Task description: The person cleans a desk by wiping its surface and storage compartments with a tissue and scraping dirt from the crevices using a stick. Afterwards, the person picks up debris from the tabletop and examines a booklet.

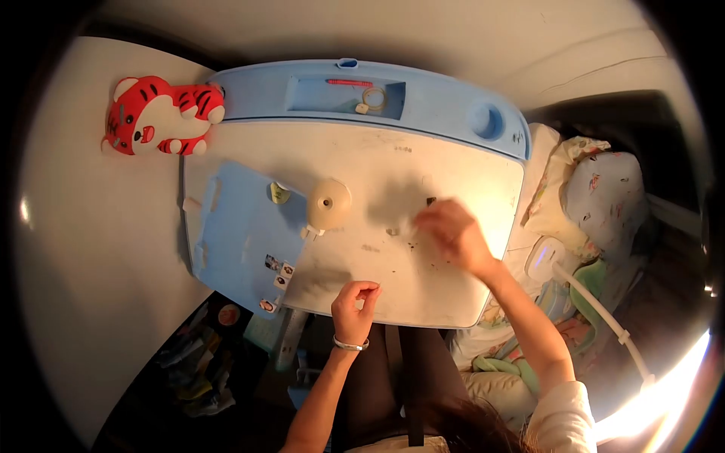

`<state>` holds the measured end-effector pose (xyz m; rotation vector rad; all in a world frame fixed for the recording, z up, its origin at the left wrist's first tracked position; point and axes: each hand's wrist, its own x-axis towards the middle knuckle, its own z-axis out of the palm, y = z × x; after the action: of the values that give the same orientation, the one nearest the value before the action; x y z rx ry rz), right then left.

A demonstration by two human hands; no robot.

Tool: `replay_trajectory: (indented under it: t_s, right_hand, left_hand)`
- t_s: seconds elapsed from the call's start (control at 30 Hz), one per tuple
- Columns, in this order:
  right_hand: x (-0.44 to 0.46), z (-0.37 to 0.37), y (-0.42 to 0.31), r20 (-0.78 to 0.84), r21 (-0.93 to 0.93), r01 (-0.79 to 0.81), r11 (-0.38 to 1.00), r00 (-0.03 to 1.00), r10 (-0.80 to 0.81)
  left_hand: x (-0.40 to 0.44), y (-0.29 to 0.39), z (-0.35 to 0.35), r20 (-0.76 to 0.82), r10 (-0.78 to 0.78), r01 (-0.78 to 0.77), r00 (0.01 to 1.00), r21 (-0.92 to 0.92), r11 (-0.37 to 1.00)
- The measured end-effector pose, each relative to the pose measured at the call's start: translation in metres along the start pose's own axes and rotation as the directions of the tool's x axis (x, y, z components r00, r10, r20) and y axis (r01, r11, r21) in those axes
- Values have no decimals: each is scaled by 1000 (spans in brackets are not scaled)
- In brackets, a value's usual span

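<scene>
My left hand (355, 309) is at the front edge of the white tabletop (377, 283), its thumb and fingertips pinched together. Whatever may be between them is too small to make out. Over the right half of the table is my right hand (455, 235), smeared by motion, so its fingers are unclear. Just beyond it lies a small dark piece (431, 201). Small dark specks and a greyish bit (392, 232) lie to its left and below. A beige rounded object with a hole on top (328, 204) stands left of centre, apart from both hands.
A blue panel (242, 234) with stickers (279, 281) and a yellow-green piece (279, 193) covers the table's left. Behind, a blue tray (453, 94) holds a red pen (349, 82) and a coiled cable (373, 97). A red tiger figure (162, 117) lies left; a bright lamp (664, 400) glows right.
</scene>
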<state>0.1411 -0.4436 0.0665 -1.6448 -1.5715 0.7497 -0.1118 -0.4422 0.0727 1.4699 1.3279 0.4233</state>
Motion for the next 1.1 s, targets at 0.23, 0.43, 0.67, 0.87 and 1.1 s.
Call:
replay_trajectory:
  t_s: [0.23,0.43,0.67,0.87,1.1]
  right_hand:
    - [28,-11,57,-428,-275,-181,944,902,48]
    - [-37,41,-1,-132,-225,-98,969,989,69]
    - [-29,18,21,-350,-87,-186,979,925,145]
    - [34,25,33,-375,-270,-78,960,926,-31]
    - [-48,74,-10,-115,-166,78,983,988,-98]
  left_hand:
    - [-2,-9,6,23,-128,130,992,-176,976]
    - [-7,-6,7,15,-173,172,985,-231,958]
    - [-26,-13,-1,42,-167,168,985,-436,884]
    - [-68,-19,-6,56,-348,311,936,-596,741]
    - [-139,-44,-17,5,-460,346,888,-666,660]
